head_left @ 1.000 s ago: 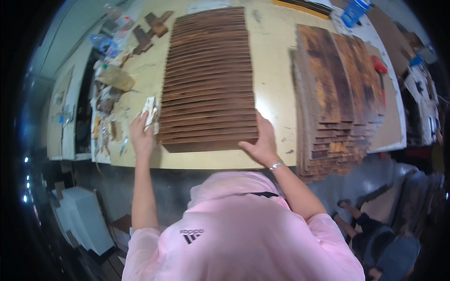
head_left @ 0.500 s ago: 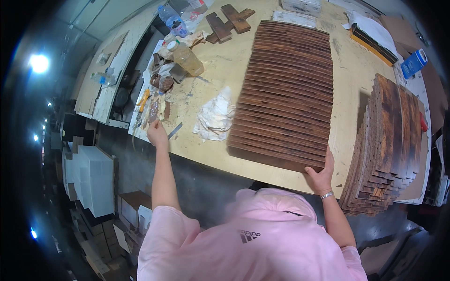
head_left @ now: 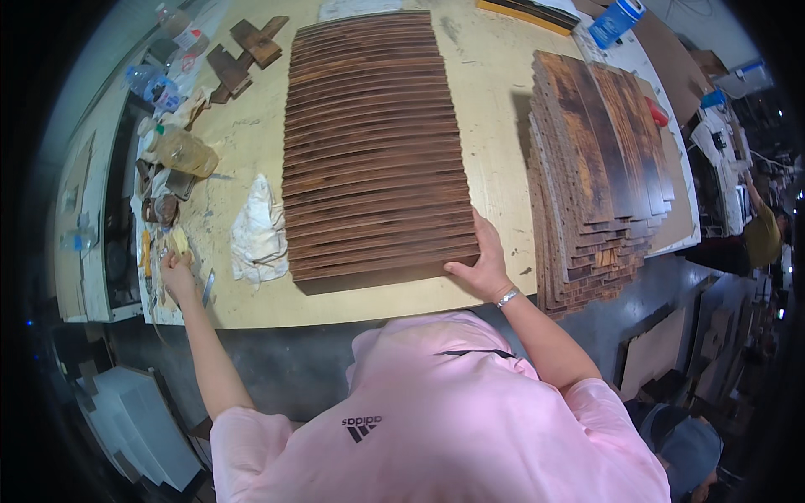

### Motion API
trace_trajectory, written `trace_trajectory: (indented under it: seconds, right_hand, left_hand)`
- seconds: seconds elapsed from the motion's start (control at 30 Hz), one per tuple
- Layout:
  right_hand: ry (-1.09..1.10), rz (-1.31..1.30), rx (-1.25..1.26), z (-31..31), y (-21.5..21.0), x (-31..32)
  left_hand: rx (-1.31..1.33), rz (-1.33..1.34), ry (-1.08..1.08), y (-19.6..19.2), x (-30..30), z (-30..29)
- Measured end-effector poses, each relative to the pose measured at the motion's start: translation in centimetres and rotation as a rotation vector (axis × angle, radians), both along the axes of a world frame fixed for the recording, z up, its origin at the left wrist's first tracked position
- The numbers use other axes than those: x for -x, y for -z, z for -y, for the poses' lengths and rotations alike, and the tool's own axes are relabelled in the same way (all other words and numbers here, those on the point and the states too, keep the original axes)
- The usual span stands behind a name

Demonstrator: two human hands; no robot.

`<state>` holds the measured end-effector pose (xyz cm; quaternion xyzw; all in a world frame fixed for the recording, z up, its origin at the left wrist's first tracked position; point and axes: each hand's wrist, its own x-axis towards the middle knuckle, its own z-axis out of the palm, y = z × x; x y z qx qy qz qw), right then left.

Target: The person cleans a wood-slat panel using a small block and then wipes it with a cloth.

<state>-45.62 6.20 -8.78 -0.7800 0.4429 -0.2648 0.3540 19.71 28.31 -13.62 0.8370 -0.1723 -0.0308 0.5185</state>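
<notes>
A row of dark brown wooden planks (head_left: 373, 151), packed side by side with ridged edges, lies on the pale yellow worktable (head_left: 495, 151). My right hand (head_left: 482, 256) grips its near right corner, thumb on the front face and fingers along the right side. Over at the table's left end, my left hand (head_left: 178, 275) has its fingers closed at the lower edge of a small pale yellow piece (head_left: 179, 241), whose kind I cannot make out. A crumpled white cloth (head_left: 260, 235) lies between that hand and the planks. Beside the left hand is an orange-handled tool (head_left: 146, 253).
A tall stack of brown planks (head_left: 599, 142) stands at the right. Bottles crowd the left edge, including a jug of yellowish liquid (head_left: 186, 151). Short wood pieces (head_left: 256, 42) lie farther back. At the far right is another person (head_left: 761, 235).
The view has turned and shifted, so the table appears more upright and farther left. My left hand has moved up to the pale yellow piece. My right hand stays at the planks' corner.
</notes>
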Motion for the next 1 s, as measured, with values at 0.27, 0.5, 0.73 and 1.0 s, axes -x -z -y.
trace_trajectory:
  seconds: [0.27, 0.5, 0.73, 1.0]
  right_hand:
    - [0.002, -0.016, 0.030, -0.1, -1.2, 0.2]
    - [0.006, -0.007, 0.009, -0.1, -0.6, 0.5]
    - [-0.027, 0.015, 0.007, 0.0, -0.4, 0.8]
    - [-0.040, -0.215, 0.058, -0.4, -0.1, 1.7]
  left_hand:
    - [-0.153, 0.517, 1.122, -14.9, 33.3, 11.8]
    - [-0.207, 0.637, 1.288, -13.6, 38.0, 13.3]
    - [-0.032, 0.636, 1.335, -12.3, 47.1, 18.6]
    - [-0.131, 0.685, 1.303, -14.4, 45.0, 17.1]
